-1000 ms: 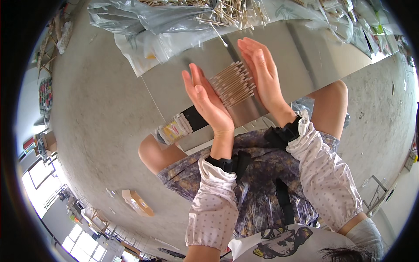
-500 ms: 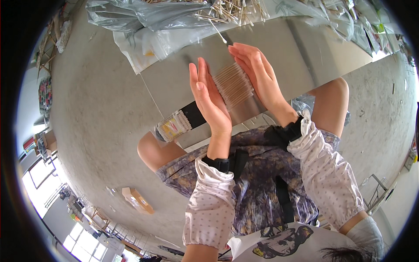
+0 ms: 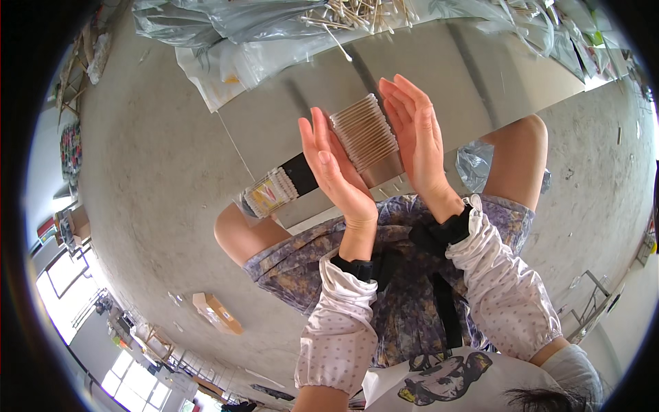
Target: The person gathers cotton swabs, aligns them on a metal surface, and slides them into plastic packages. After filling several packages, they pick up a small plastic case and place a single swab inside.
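Observation:
A flat row of wooden-stick cotton swabs [image 3: 364, 132] lies side by side on the metal tabletop, white tips at both ends. My left hand [image 3: 338, 172] stands on edge along the tips on the left, fingers stretched out. Along the tips on the right, my right hand [image 3: 420, 141] is held the same way, open, its palm facing the row. Whether either palm touches the tips, I cannot tell. To the left, a clear pack of cotton swabs [image 3: 270, 193] with a yellow and red label sits at the end of a black strip [image 3: 301, 175].
A heap of loose cotton swabs [image 3: 371, 14] lies on plastic along the far edge, beside grey plastic bags [image 3: 226, 24]. One stray swab [image 3: 336, 42] sticks out toward me. The metal tabletop [image 3: 432, 75] ends just above my lap. A cardboard box [image 3: 217, 314] is on the floor.
My right hand's fingers have shifted to the right, away from the row. My left hand has come slightly nearer me and to the right. More of the swab row shows between the palms.

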### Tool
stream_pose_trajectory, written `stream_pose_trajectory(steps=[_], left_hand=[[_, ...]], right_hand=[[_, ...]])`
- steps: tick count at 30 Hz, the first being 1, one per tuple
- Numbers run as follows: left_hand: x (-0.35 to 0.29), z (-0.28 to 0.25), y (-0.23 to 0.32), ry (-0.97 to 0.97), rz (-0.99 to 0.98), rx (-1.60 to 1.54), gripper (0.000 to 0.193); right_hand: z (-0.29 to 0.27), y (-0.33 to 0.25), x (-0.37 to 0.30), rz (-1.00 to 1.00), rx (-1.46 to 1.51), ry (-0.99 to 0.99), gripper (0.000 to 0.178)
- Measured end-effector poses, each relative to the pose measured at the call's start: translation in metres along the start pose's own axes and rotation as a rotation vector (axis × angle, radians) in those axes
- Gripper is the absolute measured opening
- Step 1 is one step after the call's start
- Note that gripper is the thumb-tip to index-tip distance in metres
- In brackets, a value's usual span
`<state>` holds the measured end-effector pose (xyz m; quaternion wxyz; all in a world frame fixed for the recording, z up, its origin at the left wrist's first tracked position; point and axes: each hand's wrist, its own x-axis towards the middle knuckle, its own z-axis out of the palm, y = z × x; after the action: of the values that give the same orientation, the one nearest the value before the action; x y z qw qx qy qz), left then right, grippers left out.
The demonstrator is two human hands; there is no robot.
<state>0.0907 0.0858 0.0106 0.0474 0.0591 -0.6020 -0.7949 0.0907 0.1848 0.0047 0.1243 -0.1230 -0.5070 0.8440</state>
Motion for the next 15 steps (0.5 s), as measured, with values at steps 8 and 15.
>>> stream_pose_trajectory(steps=[8, 15], left_hand=[[0.012, 0.002, 0.001, -0.227, 0.165, 0.596, 0.083], [0.011, -0.006, -0.01, -0.567, 0.5, 1.561, 0.107]], right_hand=[[-0.014, -0.006, 0.013, -0.039, -0.038, 0.017, 0.051], [-0.047, -0.017, 0.013, -0.126, -0.3, 0.131, 0.042]])
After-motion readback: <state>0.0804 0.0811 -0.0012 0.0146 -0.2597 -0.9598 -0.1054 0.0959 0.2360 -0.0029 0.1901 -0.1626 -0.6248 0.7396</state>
